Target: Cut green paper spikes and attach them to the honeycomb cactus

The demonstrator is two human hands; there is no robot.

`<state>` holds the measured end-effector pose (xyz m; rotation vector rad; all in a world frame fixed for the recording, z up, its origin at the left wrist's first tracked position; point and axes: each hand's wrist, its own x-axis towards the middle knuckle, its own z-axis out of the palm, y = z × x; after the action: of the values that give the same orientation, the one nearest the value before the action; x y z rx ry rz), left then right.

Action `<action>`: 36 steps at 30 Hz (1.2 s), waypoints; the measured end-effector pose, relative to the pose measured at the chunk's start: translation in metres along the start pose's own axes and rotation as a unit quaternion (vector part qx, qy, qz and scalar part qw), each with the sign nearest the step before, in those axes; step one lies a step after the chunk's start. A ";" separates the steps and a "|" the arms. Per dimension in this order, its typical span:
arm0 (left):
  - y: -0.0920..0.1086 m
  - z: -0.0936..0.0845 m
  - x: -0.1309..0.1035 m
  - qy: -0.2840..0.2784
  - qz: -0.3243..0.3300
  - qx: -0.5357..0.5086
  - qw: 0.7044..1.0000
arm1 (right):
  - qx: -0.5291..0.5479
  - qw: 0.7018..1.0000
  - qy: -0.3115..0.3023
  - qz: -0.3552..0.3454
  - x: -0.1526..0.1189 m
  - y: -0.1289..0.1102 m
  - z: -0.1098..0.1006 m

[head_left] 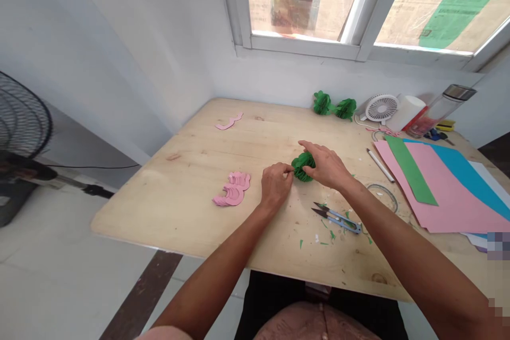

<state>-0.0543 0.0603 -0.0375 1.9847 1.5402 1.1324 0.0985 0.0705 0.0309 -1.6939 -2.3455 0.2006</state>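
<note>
Between my hands, over the table's middle, is a green layered paper ornament (303,167) with fanned, scalloped edges. My left hand (276,185) is closed, with thumb and forefinger pinched at its left edge. From the right, my right hand (325,164) curves around it, thumb on the near side and fingers across the back. To the left of my left hand lies a stack of pink scalloped paper cut-outs (234,189). Thread snips (337,218) with blue-grey handles rest below my right wrist, among green paper scraps (332,235).
Two more green paper ornaments (334,105) stand by the wall. A small white fan (381,108), a bottle (442,110) and coloured paper sheets (458,180) occupy the right side. A pencil (380,165) and a ring (392,197) lie nearby. One pink strip (230,121) lies back left.
</note>
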 end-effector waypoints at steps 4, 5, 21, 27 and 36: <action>0.001 0.001 -0.001 0.008 -0.003 -0.004 1.000 | 0.001 1.000 0.005 0.000 0.000 0.000 0.002; 0.001 0.001 -0.001 0.010 -0.004 -0.006 1.000 | 0.001 1.000 0.007 -0.001 0.000 0.000 0.002; 0.001 0.000 -0.006 -0.002 -0.029 -0.023 0.999 | 0.012 1.000 0.020 -0.011 -0.002 0.001 0.000; 0.000 -0.008 -0.012 -0.007 -0.057 -0.057 0.997 | 0.027 0.998 0.056 -0.016 -0.013 0.004 -0.012; -0.005 -0.024 -0.019 0.010 -0.103 -0.113 0.988 | 0.114 0.974 0.189 0.051 -0.081 0.025 -0.019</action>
<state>-0.0776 0.0404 -0.0331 1.6319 1.5123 1.1852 0.1505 0.0013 0.0333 -1.5804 -1.8863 0.1441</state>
